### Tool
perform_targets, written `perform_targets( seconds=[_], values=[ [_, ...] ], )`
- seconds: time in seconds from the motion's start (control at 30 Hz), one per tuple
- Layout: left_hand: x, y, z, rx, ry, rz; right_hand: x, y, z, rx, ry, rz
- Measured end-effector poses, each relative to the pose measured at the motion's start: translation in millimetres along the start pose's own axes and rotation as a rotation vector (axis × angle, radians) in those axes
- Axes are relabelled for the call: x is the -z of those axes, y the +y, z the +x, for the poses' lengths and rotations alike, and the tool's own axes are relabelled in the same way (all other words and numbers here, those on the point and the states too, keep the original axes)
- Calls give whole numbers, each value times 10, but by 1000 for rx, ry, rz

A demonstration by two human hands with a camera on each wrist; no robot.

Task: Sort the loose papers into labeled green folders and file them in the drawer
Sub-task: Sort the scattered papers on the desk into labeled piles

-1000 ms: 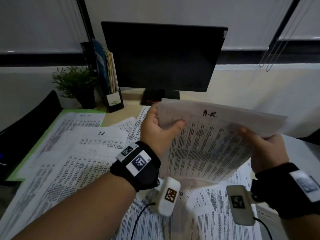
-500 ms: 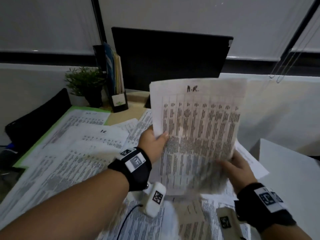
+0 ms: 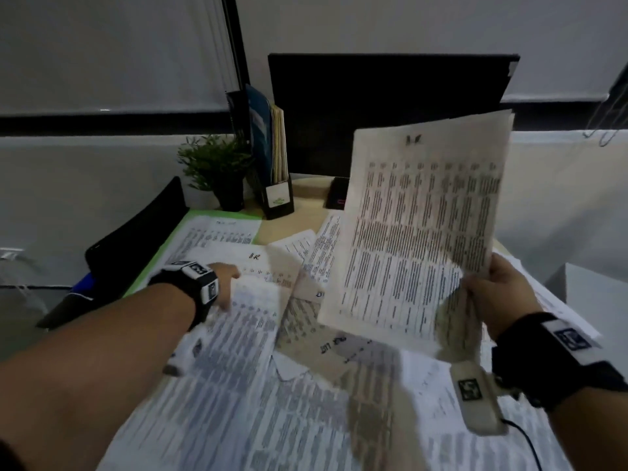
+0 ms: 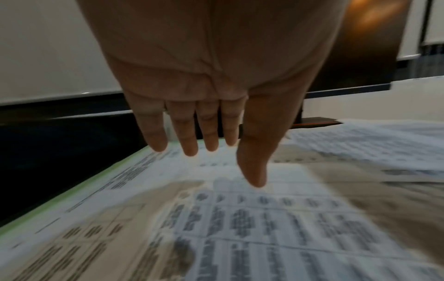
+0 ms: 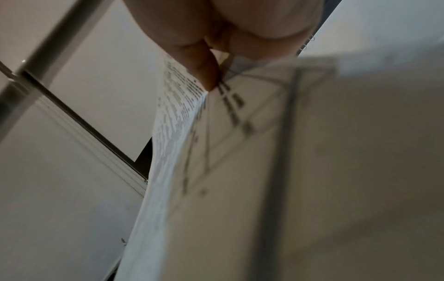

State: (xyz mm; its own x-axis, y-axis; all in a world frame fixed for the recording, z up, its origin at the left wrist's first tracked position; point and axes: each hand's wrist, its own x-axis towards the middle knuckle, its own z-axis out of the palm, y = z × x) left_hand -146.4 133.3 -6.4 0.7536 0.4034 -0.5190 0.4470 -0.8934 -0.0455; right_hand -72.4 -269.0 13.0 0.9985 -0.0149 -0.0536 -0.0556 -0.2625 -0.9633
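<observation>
My right hand (image 3: 489, 287) pinches the lower right corner of a thin sheaf of printed sheets (image 3: 418, 226), held upright over the desk with a handwritten mark at its top. The right wrist view shows the thumb (image 5: 201, 70) pressed on that sheaf (image 5: 240, 171). My left hand (image 3: 226, 283) hovers with straight fingers just above the loose papers (image 3: 238, 385) spread on the desk; its fingers (image 4: 190, 140) hold nothing in the left wrist view. A green folder (image 3: 153, 266) lies open at the left under printed sheets, its edge (image 4: 72, 190) visible there too.
A dark monitor (image 3: 384, 107) stands at the back with a small potted plant (image 3: 217, 168) and a black file holder (image 3: 272, 158) to its left. A black bag (image 3: 129, 239) lies at the desk's left edge. A white box (image 3: 594, 283) sits at the right.
My left hand let go of the sheaf and moved left and down over the desk papers. The right hand alone carried the sheaf to the right, upright.
</observation>
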Motion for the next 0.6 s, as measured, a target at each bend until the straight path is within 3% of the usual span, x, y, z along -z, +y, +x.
perform_targets(
  seconds=[0.07, 0.17, 0.33, 0.6],
  values=[
    [-48, -366, 225, 48, -49, 59, -193, -61, 30, -5, 39, -8],
    [-109, -669, 511, -32, -50, 125, -525, -136, 82, -37, 97, 16],
    [-193, -742, 759, -273, -21, 257, -1054, -196, 181, -112, 178, -34],
    [-139, -738, 994, -278, -43, 382, -1741, -213, 323, -201, 143, -130]
  ],
)
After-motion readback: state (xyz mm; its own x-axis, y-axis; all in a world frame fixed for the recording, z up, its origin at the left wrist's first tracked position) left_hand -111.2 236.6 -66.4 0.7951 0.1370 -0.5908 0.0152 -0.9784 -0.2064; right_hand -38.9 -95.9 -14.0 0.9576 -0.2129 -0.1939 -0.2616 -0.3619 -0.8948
